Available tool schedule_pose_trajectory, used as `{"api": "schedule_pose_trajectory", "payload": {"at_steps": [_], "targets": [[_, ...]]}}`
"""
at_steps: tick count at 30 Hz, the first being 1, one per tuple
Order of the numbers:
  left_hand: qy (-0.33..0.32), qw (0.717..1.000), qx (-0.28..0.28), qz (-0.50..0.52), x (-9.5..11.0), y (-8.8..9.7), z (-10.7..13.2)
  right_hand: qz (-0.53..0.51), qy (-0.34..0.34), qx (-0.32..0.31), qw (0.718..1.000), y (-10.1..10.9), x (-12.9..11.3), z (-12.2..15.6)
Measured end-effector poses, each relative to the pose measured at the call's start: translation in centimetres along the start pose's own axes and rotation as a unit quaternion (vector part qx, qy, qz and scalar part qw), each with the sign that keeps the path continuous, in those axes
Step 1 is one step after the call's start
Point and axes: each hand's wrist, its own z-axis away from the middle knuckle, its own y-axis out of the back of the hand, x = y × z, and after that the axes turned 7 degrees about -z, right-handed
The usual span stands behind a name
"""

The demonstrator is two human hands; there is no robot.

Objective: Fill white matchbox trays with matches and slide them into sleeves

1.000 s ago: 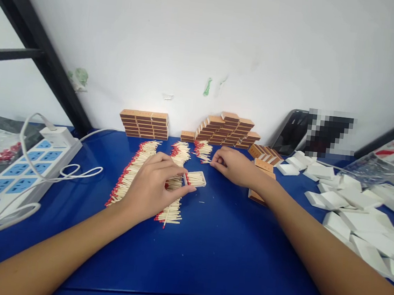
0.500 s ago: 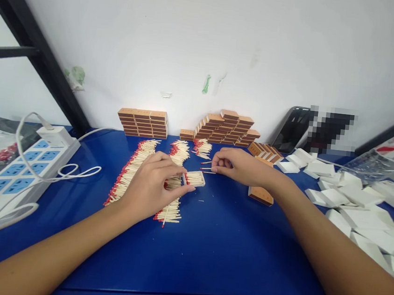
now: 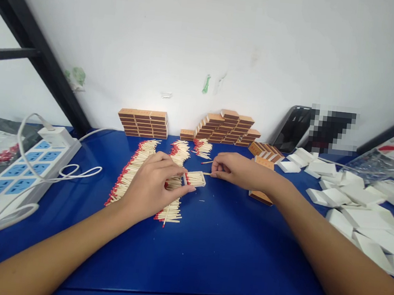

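Your left hand (image 3: 155, 176) pinches the near-left end of the matchbox tray (image 3: 204, 180) between thumb and fingers. Your right hand (image 3: 235, 168), just beyond the tray's right end, has thumb and fingertips pressed together on at least one matchstick (image 3: 207, 174); you cannot tell how many lie behind them. The tray sits low over the table in front of you, with matches inside, red heads toward your left hand.

Expect the tray to be very light and thin-walled, likely to bow if you squeeze its long sides, so hold it by the short end or a corner. The matchsticks look stiff but slim and easily snapped or rolled; take them by the bare wooden end.

By count: one tray in hand; one loose match (image 3: 206, 162) just beyond it; three match heaps, a long one (image 3: 128, 178) well left, a middle one (image 3: 179, 152) beside and partly behind your left hand, a small one (image 3: 202, 149) beyond, each too dense to count. Past the tray stand two matchbox stacks, one three columns wide (image 3: 143, 123), the other stepped (image 3: 227, 129). Far right lie more than a dozen white trays (image 3: 359, 207), overlapping.
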Motion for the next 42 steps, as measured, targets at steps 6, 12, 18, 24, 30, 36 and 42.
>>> {"api": "schedule_pose_trajectory", "payload": {"at_steps": [6,12,18,24,30,36,42], "targets": [[0.005,1.0,-0.005,-0.003,0.0,0.1,0.0,-0.012,0.027,0.023,0.999,0.3,-0.5,0.5],[0.013,1.0,-0.009,-0.005,0.1,0.1,0.0,-0.077,0.062,0.041,0.994,1.1,-2.7,1.3],[0.0,1.0,-0.008,0.005,0.1,0.1,0.0,-0.063,0.118,0.022,0.991,-0.1,-4.1,1.5],[-0.024,0.999,-0.03,0.012,0.0,0.0,0.0,-0.056,0.11,0.021,0.992,-0.3,-4.3,1.7],[-0.035,0.996,-0.08,0.019,0.2,-0.1,0.2,-0.076,0.105,0.001,0.992,-0.5,-4.0,1.8],[-0.046,0.993,-0.106,0.01,0.4,0.0,0.3,-0.072,0.096,-0.014,0.993,-1.3,-3.6,1.7],[-0.066,0.992,-0.109,0.01,0.4,0.0,0.5,-0.08,0.086,-0.014,0.993,-1.2,-3.8,1.7]]}}
